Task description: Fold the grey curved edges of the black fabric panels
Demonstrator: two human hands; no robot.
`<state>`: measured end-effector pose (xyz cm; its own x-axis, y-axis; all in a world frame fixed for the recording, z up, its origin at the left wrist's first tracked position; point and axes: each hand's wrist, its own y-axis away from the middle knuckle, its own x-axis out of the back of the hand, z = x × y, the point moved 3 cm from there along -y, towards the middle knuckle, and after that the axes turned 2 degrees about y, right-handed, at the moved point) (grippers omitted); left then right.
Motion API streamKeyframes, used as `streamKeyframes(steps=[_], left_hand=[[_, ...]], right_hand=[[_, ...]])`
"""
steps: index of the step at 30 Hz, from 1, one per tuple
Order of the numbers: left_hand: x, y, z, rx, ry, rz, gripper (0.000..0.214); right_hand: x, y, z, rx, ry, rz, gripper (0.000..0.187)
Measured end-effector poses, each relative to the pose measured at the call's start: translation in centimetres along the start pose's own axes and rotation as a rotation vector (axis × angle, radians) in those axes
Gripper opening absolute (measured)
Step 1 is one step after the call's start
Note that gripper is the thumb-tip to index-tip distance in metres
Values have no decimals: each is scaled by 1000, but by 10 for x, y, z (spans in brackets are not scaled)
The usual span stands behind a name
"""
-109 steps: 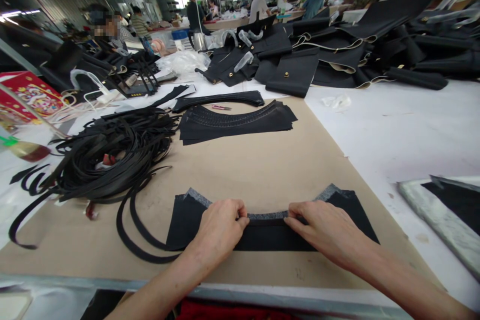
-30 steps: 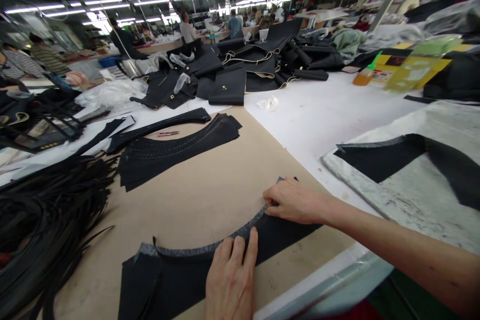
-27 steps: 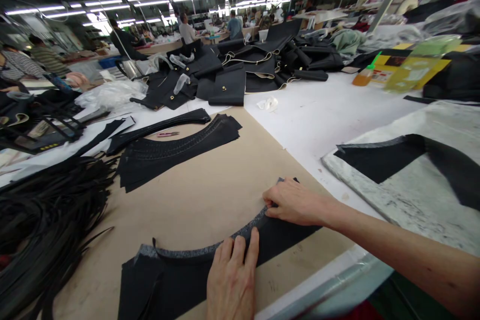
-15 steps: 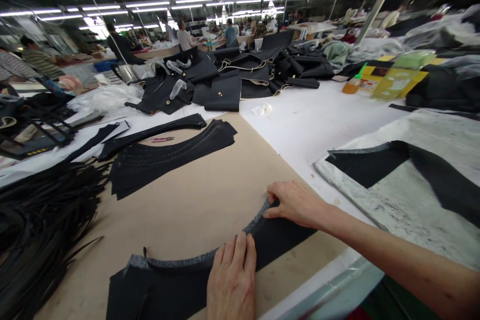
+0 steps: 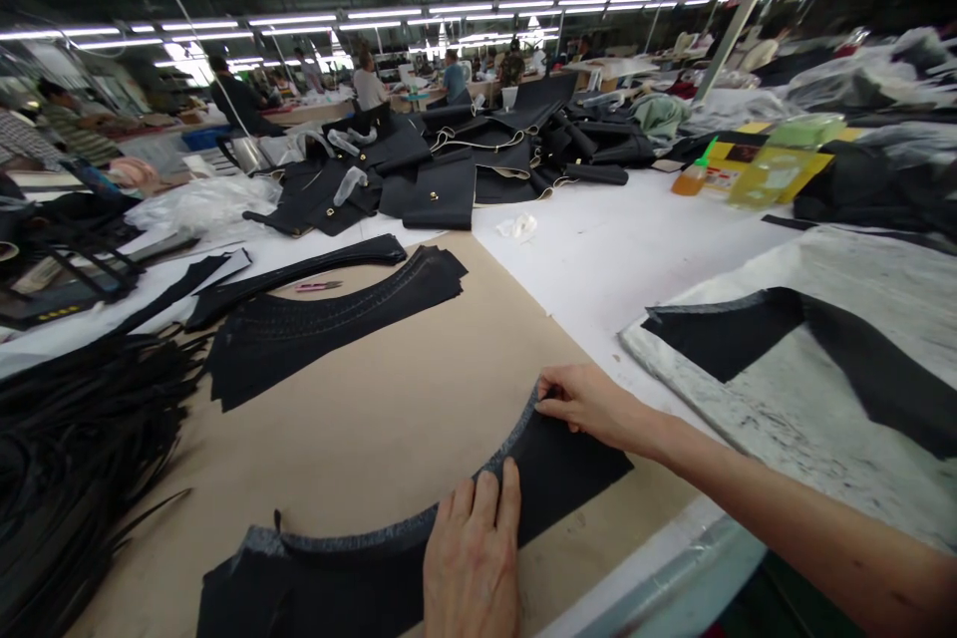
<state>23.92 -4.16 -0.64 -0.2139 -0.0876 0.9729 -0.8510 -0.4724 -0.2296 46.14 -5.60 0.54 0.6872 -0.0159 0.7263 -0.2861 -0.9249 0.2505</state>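
A curved black panel (image 5: pixel 351 578), flexible like leather or cloth, lies on the tan board at the front. Speckled grey strip (image 5: pixel 515 434) runs along its concave edge, with a small dark tail standing up near the left end. My left hand (image 5: pixel 473 548) rests flat on the panel's middle, fingers stretched out and their tips by the strip. At the panel's upper right end, my right hand (image 5: pixel 590 406) pinches the edge between thumb and bent fingers. The part under those fingers is hidden.
Stacked curved black panels (image 5: pixel 336 319) and a small pink-handled tool (image 5: pixel 318 286) lie farther back. Black strips (image 5: pixel 90 459) are heaped left. A black piece (image 5: pixel 733 334) rests on a stained pale slab (image 5: pixel 793 459) at right. Behind are black bag-like pieces (image 5: pixel 441 189) and a glue-like bottle (image 5: pixel 692 177).
My left hand has slid slightly right along the edge, its fingers a little more apart. My right hand keeps its pinch near the panel's end, with its fingers drawn in closer. The view has shifted slightly.
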Motion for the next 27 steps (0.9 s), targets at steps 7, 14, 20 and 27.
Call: streamKeyframes(steps=[7, 14, 20, 27], left_hand=[[-3, -2, 2, 1, -22, 24, 56], [-10, 0, 2, -1, -23, 61, 53], [-8, 0, 2, -6, -15, 81, 50], [-6, -3, 2, 5, -18, 77, 48]], right_hand=[[-1, 4, -4, 3, 76, 142, 3], [-1, 8, -5, -30, 65, 219, 7], [-3, 12, -2, -5, -23, 233, 7], [-3, 8, -3, 4, 15, 223, 9]])
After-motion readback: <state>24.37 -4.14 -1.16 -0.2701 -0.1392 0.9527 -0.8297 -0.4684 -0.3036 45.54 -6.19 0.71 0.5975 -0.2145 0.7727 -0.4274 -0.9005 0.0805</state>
